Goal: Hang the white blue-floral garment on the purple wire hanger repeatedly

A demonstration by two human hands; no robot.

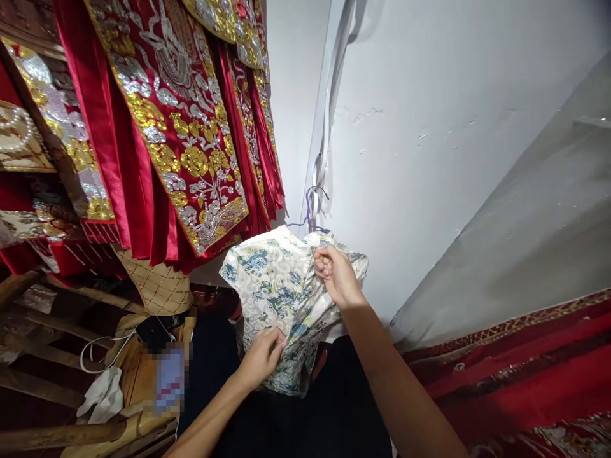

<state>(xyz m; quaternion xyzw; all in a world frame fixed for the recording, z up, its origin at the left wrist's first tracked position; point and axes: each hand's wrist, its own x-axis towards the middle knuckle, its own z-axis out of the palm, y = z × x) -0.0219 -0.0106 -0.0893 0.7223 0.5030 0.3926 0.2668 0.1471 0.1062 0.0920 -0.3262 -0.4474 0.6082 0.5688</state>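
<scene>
A cream garment with a blue and yellow flower print (pixel 277 286) hangs on a purple wire hanger (pixel 309 213) against the white wall. My right hand (pixel 334 270) is closed on the fabric near its collar. Lower down, my left hand (pixel 262 356) pinches the cloth around the garment's middle. Both forearms reach up from the bottom of the view.
Red satin robes with gold and silver embroidery (pixel 181 127) hang at the upper left. Below them stand a woven hat (pixel 160 286) and wooden furniture (pixel 143 381) with cloths and a cord. A red embroidered cloth (pixel 525 375) lies at the right, and a white strap (pixel 327 114) dangles down the wall.
</scene>
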